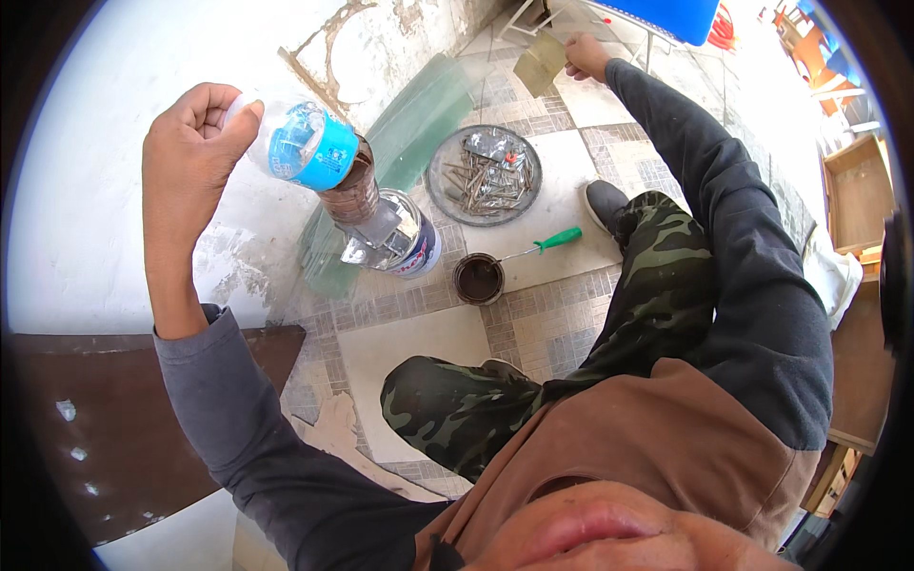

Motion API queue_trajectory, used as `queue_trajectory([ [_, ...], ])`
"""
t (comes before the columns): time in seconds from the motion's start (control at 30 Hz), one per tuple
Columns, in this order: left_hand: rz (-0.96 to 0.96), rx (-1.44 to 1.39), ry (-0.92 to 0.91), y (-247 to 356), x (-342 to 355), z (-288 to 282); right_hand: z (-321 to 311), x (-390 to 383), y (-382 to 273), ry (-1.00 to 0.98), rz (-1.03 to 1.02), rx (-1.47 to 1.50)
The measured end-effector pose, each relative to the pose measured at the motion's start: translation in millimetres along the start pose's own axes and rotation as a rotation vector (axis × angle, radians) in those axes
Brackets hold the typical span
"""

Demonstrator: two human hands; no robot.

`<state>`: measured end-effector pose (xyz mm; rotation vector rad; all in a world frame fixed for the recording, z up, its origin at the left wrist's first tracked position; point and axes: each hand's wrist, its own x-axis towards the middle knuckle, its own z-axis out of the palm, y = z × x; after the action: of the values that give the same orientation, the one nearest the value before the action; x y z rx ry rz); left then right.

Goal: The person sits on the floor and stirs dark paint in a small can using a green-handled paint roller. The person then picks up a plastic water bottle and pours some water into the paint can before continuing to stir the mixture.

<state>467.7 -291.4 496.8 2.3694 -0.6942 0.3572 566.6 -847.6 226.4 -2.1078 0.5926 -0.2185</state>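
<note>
My left hand [195, 138] is closed round the narrow neck end of a clear plastic bottle [314, 143] with a blue label. Brown matter coats or fills the bottle's far end, which reaches over a white and blue paint can [419, 249]. Whether the bottle rests on the can, I cannot tell. Crumpled silvery sheet [376, 238] covers part of the can's top. Stretched far forward, my right hand [585, 59] pinches the edge of a thin, tan, card-like piece [540, 65]. On the floor, a small pot [479, 279] holds dark brown liquid, with a green-handled tool [557, 239] leaning at its rim.
A round glass tray [485, 176] of screws or nails and a small bag sits mid-floor. Greenish glass sheets [409, 128] lie by the stained wall. A dark brown board [124, 419] is at left, a blue-topped table [671, 14] far ahead, wooden drawers [857, 195] at right.
</note>
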Motion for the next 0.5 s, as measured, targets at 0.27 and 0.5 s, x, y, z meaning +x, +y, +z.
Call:
queue_trajectory([
  [0.27,-0.081,-0.038,0.004,5,133,79,49,172,56,0.092,0.071,0.335],
  [0.5,-0.109,-0.025,0.014,21,219,143,94,265,117,0.062,0.131,0.517],
])
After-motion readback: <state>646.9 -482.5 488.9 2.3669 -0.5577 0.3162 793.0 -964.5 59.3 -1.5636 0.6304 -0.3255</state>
